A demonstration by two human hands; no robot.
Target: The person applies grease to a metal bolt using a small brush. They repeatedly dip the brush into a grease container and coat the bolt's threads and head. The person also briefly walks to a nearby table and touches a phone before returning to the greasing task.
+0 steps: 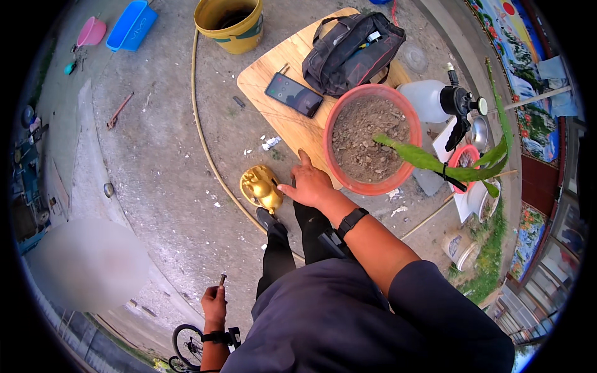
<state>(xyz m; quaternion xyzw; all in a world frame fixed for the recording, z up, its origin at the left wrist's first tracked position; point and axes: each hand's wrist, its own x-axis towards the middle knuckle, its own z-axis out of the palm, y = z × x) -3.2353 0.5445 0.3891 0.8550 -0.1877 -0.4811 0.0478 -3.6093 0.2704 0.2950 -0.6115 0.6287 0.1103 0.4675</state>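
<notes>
The salmon pot (372, 138) at the worktop's (273, 68) near edge is already filled with soil, cactus cutting (435, 163) leaning unplanted; right hand (309, 184) rests open beside it, left hand (214, 303) grips a small tool (222, 280).

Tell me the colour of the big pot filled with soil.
The big pot is salmon red, seen best in the head view.

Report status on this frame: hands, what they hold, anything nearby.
Right hand open, fingertips by the gold object, beside the soil-filled pot. Left hand closed on a small dark tool. Phone and bag on board behind.
</notes>
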